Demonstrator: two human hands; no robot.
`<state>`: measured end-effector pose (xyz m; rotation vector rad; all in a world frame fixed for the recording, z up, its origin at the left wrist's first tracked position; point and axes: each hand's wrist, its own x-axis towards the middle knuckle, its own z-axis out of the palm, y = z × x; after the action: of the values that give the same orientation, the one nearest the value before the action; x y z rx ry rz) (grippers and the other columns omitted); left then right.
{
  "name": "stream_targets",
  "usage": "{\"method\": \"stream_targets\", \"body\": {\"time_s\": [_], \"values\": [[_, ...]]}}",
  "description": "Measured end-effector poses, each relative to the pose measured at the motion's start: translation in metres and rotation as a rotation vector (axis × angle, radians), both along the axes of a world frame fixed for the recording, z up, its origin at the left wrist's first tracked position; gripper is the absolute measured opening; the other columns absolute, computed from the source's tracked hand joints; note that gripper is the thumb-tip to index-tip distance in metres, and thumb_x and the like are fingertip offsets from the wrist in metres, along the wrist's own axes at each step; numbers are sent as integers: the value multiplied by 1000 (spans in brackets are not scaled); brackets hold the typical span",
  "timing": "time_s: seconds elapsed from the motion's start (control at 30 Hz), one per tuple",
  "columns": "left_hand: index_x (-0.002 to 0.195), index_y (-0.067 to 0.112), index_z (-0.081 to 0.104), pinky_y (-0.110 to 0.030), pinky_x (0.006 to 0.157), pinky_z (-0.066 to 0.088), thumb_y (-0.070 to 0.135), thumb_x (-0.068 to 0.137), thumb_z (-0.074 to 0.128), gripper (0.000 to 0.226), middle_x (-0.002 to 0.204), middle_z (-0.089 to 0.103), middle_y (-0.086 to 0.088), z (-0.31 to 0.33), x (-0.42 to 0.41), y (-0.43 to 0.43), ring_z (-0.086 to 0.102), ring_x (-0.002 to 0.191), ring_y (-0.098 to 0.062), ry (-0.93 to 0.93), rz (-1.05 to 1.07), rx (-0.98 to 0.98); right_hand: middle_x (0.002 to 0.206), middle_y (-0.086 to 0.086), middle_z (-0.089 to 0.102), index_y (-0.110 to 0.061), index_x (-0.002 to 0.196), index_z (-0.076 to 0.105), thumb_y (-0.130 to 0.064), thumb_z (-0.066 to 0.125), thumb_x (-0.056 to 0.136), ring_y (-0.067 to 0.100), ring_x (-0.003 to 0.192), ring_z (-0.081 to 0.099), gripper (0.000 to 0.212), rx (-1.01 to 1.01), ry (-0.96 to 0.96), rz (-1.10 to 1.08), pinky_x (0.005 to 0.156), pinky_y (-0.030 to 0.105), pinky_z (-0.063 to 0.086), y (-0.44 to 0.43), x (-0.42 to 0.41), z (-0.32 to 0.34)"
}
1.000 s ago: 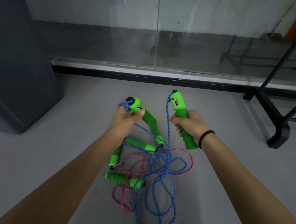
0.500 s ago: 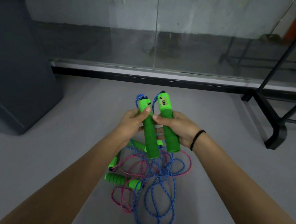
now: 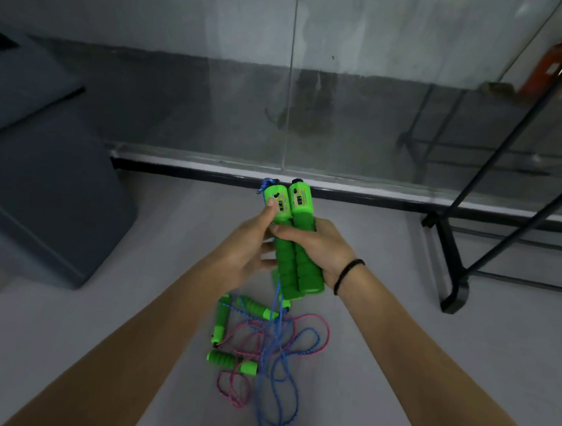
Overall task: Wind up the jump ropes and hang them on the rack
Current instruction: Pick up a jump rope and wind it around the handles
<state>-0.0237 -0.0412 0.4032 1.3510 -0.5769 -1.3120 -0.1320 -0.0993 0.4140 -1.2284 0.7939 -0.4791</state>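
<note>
We count 2 held handles (image 3: 294, 267), green, pressed side by side and standing upright above the floor (image 3: 382, 319). The right hand (image 3: 317, 248) grips both, with its thumb across the foam. The left hand (image 3: 247, 250) pinches the left one of the pair, thumb on its head and fingers at its side. 1 blue rope (image 3: 278, 292) leaves the top of that left handle and hangs down from the pair into a tangle on the floor.

The tangle lies right under the hands, well short of the floor's far edge. In it we count 3 loose handles (image 3: 231, 362), green too, plus 1 pink rope (image 3: 218, 383) looped through the blue one. A green bit shows just under the held pair; we cannot tell what it is.

1 black band (image 3: 348, 274) sits on the right wrist. The black rack (image 3: 452, 258) stands at the floor's right edge, well apart from the tangle, and its foot rests on the floor. 1 dark grey block (image 3: 41, 196) sits at the left edge. A glass wall (image 3: 346, 117) runs along the far edge, and 1 blurred orange thing (image 3: 545, 71) shows behind it at top right.
</note>
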Motion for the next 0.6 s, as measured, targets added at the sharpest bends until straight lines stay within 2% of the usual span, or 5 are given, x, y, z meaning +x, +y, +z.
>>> {"method": "stream_targets", "body": {"time_s": [0.07,0.2,0.37,0.47,0.6], "values": [[104,22,65,-33,74,54,60,87,36,51,103,68,-3,59,-4,1,65,91,-16,47,-55,-5,75,11,67,-1,92,67,-8,68,79,17,58,65,15,1,-12,-56,54,26,55,-1,3,57],[118,23,58,-35,80,57,54,75,51,54,112,69,-3,177,-7,2,68,98,-17,101,-155,-70,73,10,66,-4,88,67,-11,67,80,22,65,64,11,-33,-56,-122,68,37,56,-4,10,173],[116,28,54,-32,77,58,27,83,60,34,109,69,3,320,-2,1,68,98,-14,19,-225,-219,72,4,66,-10,83,67,-13,71,76,14,64,64,9,-83,-139,-130,61,23,55,-11,16,318],[116,28,52,-31,76,58,7,79,62,44,106,70,3,397,-2,0,69,95,-14,-65,-279,-295,75,7,65,-8,85,66,-12,72,76,17,69,63,11,-140,-194,-138,63,23,55,-13,15,398],[119,23,52,-29,74,57,2,71,72,56,103,69,2,487,-3,-5,68,94,-12,-205,-301,-319,81,8,68,-4,92,68,-12,73,76,15,71,65,19,-239,-247,-135,63,19,56,-20,5,487]]}}
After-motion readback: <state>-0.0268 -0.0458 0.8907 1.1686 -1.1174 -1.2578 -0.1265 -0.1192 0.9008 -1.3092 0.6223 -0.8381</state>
